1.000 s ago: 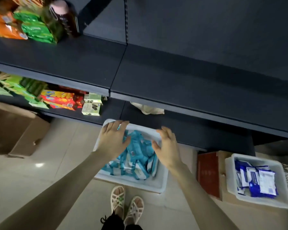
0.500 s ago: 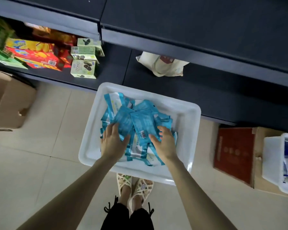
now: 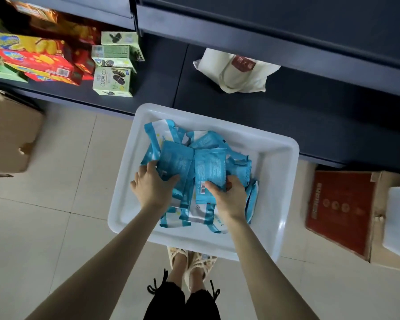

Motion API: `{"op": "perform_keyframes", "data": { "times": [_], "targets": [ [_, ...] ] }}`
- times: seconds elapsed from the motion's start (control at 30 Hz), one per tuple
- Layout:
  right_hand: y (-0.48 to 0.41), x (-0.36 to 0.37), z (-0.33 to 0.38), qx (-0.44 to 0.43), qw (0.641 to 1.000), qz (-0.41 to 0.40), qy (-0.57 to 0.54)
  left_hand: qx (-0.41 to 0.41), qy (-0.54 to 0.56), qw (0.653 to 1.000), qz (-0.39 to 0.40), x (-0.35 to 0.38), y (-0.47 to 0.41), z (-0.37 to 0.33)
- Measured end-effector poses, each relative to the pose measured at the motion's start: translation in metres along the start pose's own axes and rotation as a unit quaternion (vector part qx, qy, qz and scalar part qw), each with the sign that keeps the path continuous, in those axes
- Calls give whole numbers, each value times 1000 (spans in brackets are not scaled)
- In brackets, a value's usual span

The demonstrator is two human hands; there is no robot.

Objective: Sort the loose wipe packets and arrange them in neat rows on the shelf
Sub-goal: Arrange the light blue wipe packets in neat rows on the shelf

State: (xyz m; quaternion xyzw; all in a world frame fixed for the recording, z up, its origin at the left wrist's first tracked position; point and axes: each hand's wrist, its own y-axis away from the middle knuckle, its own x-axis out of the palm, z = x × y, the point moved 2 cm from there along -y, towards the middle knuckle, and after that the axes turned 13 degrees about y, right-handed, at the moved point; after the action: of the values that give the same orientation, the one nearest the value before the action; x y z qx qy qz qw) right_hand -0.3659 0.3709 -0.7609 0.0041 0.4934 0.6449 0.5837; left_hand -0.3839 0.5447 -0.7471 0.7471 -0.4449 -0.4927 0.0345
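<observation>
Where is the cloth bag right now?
In the head view, the cloth bag lies on the lower shelf, above centre, right of the cookie boxes and just behind the white tub of wipe packets.

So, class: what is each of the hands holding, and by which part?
The left hand grips a blue wipe packet by its lower left corner; the right hand pinches the barcoded packet by its lower end.

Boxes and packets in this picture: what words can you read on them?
"COOKIOO" on the front green cookie box; last letters unsure.
Too blurred: characters on the red label of the cloth bag.
Too small: barcode and print on the blue wipe packet in the right hand.
Too blurred: print on the red carton.
</observation>
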Motion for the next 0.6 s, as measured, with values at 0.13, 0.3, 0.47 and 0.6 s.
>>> {"op": "perform_keyframes", "data": {
  "times": [0.13,0.3,0.47,0.6],
  "targets": [
    [10,-19,3,20,995,44,-87,-31,72,995,59,-9,0,-8],
    [35,-49,9,53,968,93,-227,-150,438,866,189,-30,39,-30],
    [74,-89,30,6,953,143,-269,-158,564,752,302,-57,87,-56],
    [111,-126,52,-35,950,136,-279,-127,570,730,355,-86,126,-82]
  ]
}}
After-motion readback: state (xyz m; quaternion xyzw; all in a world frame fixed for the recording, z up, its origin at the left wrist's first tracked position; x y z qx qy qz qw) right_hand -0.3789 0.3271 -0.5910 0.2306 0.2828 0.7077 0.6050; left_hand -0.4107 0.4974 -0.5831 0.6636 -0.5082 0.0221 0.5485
